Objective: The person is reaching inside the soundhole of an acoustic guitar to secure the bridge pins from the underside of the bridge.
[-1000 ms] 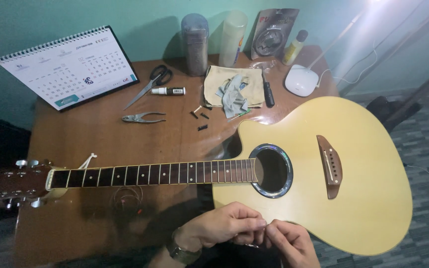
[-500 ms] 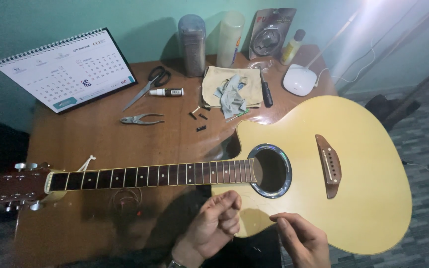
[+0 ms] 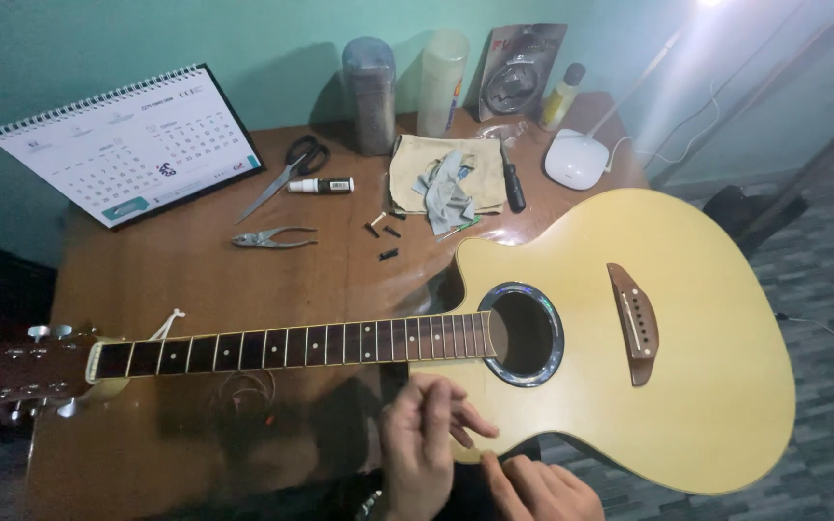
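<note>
Head view looked down on a pale yellow acoustic guitar with a dark fretboard that lay flat across a brown wooden desk, its headstock at the left and its body reaching off the desk's right edge. Both hands sat at the bottom of the picture, just below the guitar's lower edge, near where the neck meets the body. The left hand was raised with its fingers curled loosely together, the tips lying over the rim of the guitar body just under the sound hole; whether they pinched anything I could not tell. The right hand lay just beside it, lower, fingers bent inward, its grip also unclear.

Farther back on the desk lay a white spiral desk calendar, black-handled scissors, small metal pliers, a small white tube, a tan cloth with a grey rag on it, and a few small dark pins, all well apart from the hands.
</note>
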